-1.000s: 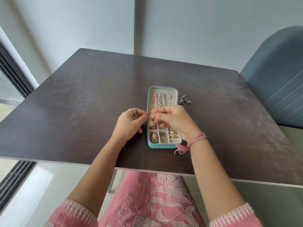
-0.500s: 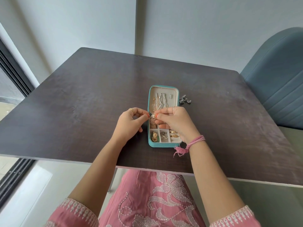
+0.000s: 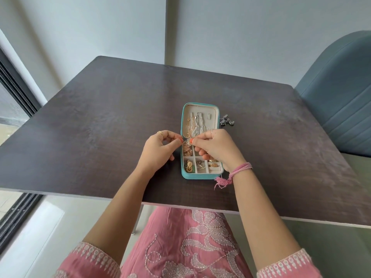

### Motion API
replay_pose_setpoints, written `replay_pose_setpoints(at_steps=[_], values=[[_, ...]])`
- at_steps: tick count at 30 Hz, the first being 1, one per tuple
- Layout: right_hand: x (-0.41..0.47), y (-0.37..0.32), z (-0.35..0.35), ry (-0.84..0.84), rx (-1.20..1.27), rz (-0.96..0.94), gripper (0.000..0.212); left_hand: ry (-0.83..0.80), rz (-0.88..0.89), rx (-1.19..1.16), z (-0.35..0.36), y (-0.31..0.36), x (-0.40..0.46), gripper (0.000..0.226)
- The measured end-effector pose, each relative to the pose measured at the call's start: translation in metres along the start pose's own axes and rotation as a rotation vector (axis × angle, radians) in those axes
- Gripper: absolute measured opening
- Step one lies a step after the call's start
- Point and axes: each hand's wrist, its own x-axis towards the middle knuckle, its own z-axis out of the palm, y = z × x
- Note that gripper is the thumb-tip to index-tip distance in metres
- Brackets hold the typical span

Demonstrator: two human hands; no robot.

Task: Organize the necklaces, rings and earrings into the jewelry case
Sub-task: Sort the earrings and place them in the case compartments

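A small gold filigree pendant [image 3: 188, 144] hangs above the hinge line of the open teal jewelry case [image 3: 200, 176], which lies flat near the middle of the dark wood-grain bench [image 3: 100, 121]. The case has a smooth teal shell and a cream velvety lining. In its lid, gold chains [image 3: 189, 125] and silver beaded chains [image 3: 199, 122] hang side by side. Its base is split into small square compartments: gold earrings with a touch of green [image 3: 189, 166] at the near left, silver-toned pieces [image 3: 200, 165] in the middle, gold rings [image 3: 213, 163] at the right, and more gold pieces [image 3: 187, 153] in the compartment above.

The right hand [image 3: 215, 149] is over the case, its thumb and forefinger pinching the pendant's top, the other fingers curled beneath; a pink thread bracelet with a tassel [image 3: 230, 175] circles its wrist. The left hand [image 3: 160, 151] sits just beside the case's left edge, fingers curled, thumb and forefinger tips meeting at the pendant; whether they actually grip it I cannot tell.

A dark silver metal cluster [image 3: 226, 120] lies on the bench just right of the lid.
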Motion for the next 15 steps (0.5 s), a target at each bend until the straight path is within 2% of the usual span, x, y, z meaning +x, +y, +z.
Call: replay_pose_setpoints(at_steps=[8, 15], values=[[0.0022, -0.0041, 0.0020, 0.019, -0.017, -0.005, 0.012, 0.000, 0.006, 0.008, 0.0002, 0.0022, -0.0018, 0.007], [0.0070, -0.0072, -0.0036, -0.026, -0.147, -0.035, 0.003, -0.003, 0.012, 0.010, -0.0002, 0.0025, -0.0016, 0.008]])
